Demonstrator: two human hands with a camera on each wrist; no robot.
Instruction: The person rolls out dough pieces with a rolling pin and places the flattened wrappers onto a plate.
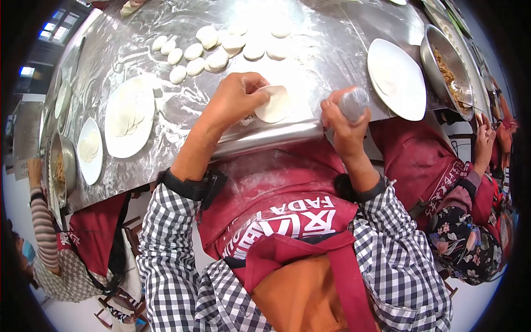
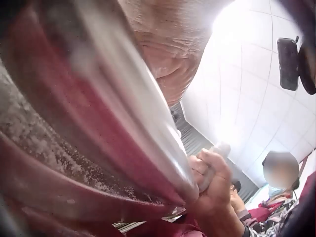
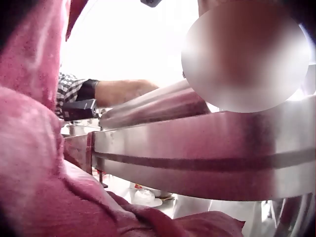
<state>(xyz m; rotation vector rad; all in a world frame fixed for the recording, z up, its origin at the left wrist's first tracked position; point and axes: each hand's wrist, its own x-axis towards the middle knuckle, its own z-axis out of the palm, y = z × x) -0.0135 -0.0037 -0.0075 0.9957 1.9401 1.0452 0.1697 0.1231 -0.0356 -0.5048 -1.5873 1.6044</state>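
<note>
My left hand point(image 1: 235, 97) pinches the near-left edge of a thin round dough wrapper point(image 1: 275, 105) over the floured table. To its right my right hand point(image 1: 345, 124) grips a short rolling pin point(image 1: 354, 104), whose rounded grey end points up towards the head camera. The right-hand fingers, curled round the pin, also show in the left wrist view, where the fist point(image 2: 212, 173) sits near the end of a shiny rounded metal bar point(image 2: 148, 123). That metal bar point(image 1: 265, 135) lies along the table's front edge, below the wrapper.
Several dough pieces point(image 1: 215, 58) lie beyond the left hand on the steel table point(image 1: 182, 105). Plates with wrappers stand left point(image 1: 130, 141) and right point(image 1: 409, 102). A bowl of filling point(image 1: 431, 50) is at far right, another bowl point(image 1: 69, 160) at far left. People sit on both sides.
</note>
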